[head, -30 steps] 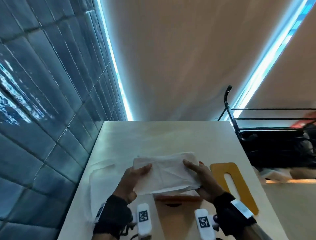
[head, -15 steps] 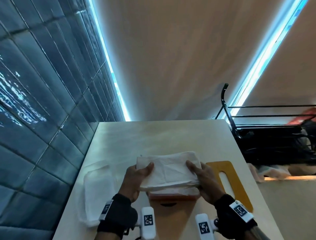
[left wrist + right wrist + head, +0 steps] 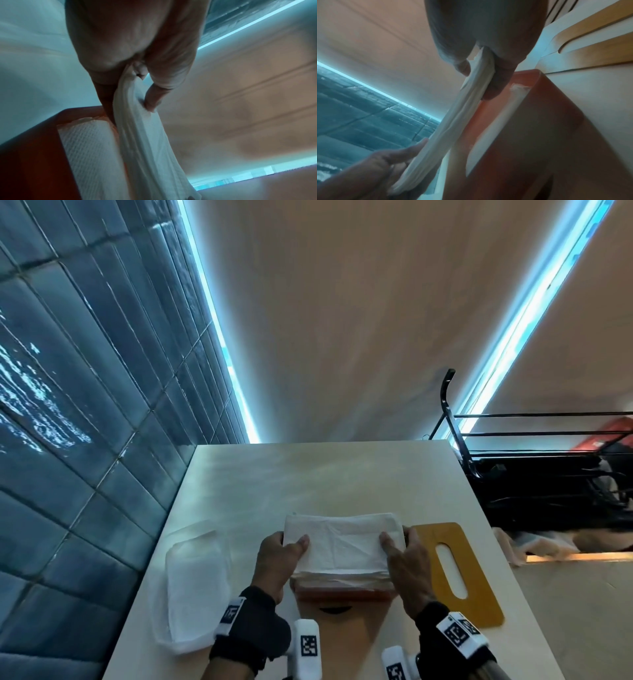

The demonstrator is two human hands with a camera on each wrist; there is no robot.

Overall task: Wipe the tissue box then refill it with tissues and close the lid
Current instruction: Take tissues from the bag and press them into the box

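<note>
Glossy dark tiles on the left wall, pale smooth table [image 3: 342, 474] below. No readable writing; only square black-and-white code tags on both wrist bands. L to R: 1 crinkly clear plastic wrapper [image 3: 195, 587], flat on the table; left hand [image 3: 279, 559] pinching the left end of 1 soft white stack of tissues [image 3: 342, 542]; stack sits just over the open orange tissue box [image 3: 342, 590]; right hand [image 3: 411, 570] pinching the right end; 1 flat yellow-brown lid [image 3: 455, 573] w/ oval slot, beside the box.
</note>
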